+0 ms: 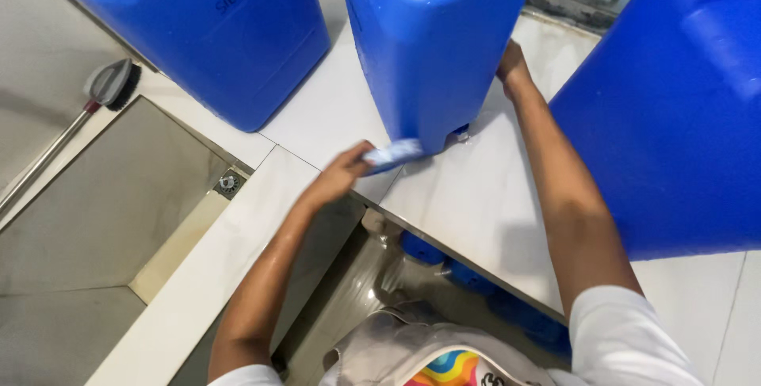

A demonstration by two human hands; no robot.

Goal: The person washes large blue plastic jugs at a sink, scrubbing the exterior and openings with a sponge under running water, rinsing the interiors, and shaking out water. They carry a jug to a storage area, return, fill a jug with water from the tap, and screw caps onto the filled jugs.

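- Lower middle of frame: left hand [342,172] clamped on a small blue-white scrubber [394,154], rubbing at the base corner
- Top centre: big blue jerrycan [432,37] on the tiled ledge [476,196], probably hefty, stiff, slick when wet
- Behind it: right hand [511,65] braced on the far side, fingers hidden, grip can't tell, so better held at the top

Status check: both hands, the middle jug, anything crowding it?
Left hand grips a pale blue cloth at the middle jug's base. Right hand braces its far side. Two more blue jugs flank it.
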